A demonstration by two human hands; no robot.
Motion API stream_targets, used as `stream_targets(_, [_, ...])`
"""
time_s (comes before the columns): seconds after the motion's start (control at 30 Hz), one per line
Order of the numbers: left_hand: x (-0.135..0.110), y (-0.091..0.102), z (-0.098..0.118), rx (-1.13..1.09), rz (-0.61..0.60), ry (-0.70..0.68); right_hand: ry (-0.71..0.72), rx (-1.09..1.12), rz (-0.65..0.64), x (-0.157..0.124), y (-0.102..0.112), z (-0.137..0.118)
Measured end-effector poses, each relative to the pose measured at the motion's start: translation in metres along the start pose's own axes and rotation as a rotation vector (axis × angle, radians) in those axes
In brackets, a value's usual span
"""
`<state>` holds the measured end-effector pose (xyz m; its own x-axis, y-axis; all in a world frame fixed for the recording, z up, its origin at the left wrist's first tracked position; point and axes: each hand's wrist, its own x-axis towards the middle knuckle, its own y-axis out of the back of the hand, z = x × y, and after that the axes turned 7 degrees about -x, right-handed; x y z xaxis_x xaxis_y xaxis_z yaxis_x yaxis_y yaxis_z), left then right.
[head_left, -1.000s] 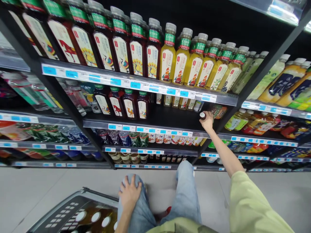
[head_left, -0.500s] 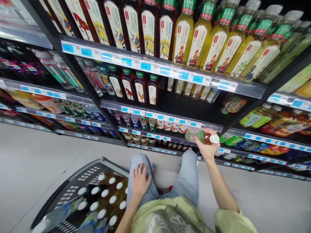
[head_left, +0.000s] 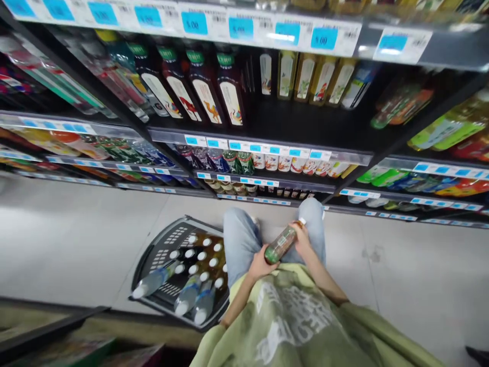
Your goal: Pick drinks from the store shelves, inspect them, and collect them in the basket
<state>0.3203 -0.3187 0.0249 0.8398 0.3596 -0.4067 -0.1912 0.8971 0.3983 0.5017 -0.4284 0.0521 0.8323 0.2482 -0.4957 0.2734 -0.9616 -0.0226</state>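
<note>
Both my hands hold one drink bottle [head_left: 281,243] with a white cap and green base, lying slantwise above my knees. My left hand [head_left: 260,265] grips its lower end. My right hand [head_left: 303,238] is wrapped round the upper part near the cap. I crouch in jeans before black shop shelves [head_left: 263,149] stocked with bottled drinks. A dark shopping basket [head_left: 162,250] full of white-capped bottles sits on the floor to my left.
Shelves carry dark red tea bottles [head_left: 202,86], yellow ones [head_left: 305,76] and small cans lower down, with blue price tags along the rails. A pale tiled floor [head_left: 412,265] spreads to the right. A dark ledge [head_left: 49,326] crosses the bottom left.
My right hand pulled the bottle off the shelf and brought it down to my lap. My left hand left my knee and took the bottle's base. The view tilted down.
</note>
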Motion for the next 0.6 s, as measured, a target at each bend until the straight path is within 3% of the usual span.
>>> stream_targets(0.2, [0.004, -0.011, 0.002, 0.091, -0.132, -0.015, -0.200, 0.246, -0.118, 0.014, 0.005, -0.009])
stream_targets(0.6, [0.004, -0.015, 0.000, 0.190, -0.182, 0.030, -0.353, 0.448, -0.093, 0.024, 0.001, -0.001])
